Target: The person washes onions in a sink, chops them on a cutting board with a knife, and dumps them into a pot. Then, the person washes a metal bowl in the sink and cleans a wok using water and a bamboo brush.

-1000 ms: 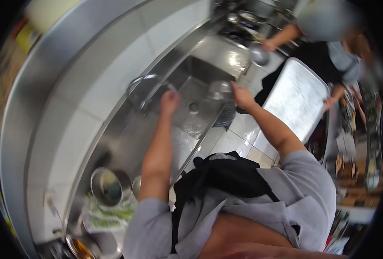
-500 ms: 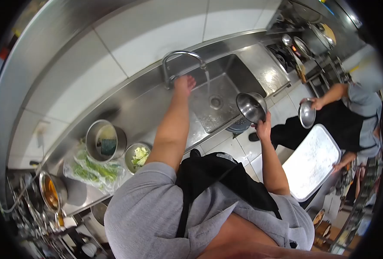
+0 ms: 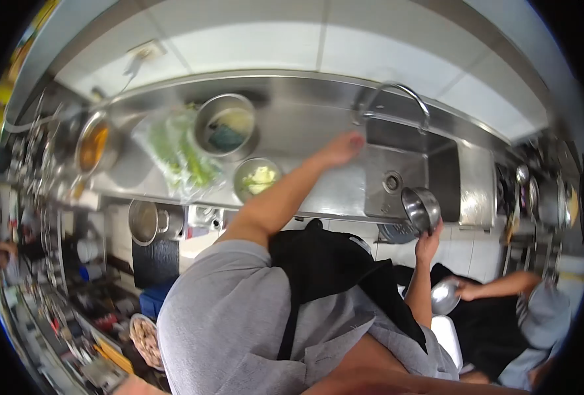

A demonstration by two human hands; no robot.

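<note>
My right grip (image 3: 427, 238) grasps the round silver metal bowl (image 3: 421, 205) by its lower side. The bowl is tilted, its mouth facing up and to the left, at the front edge of the grey steel sink (image 3: 397, 164), near the right corner. My left grip (image 3: 344, 149) hovers just left of the sink, near the base of the curved chrome faucet (image 3: 418, 99); it is blurred, so I cannot tell whether its fingers are spread or curled.

Farther left on the stainless-steel surface (image 3: 305, 122) are a small metal bowl of pale green pieces (image 3: 242, 183), a deep steel pot with something dark green inside (image 3: 250, 146) and a clear plastic bag of green leafy vegetables (image 3: 173, 148). Beside me, a co-worker's hand (image 3: 465, 288) holds a shiny metal vessel (image 3: 444, 297).
</note>
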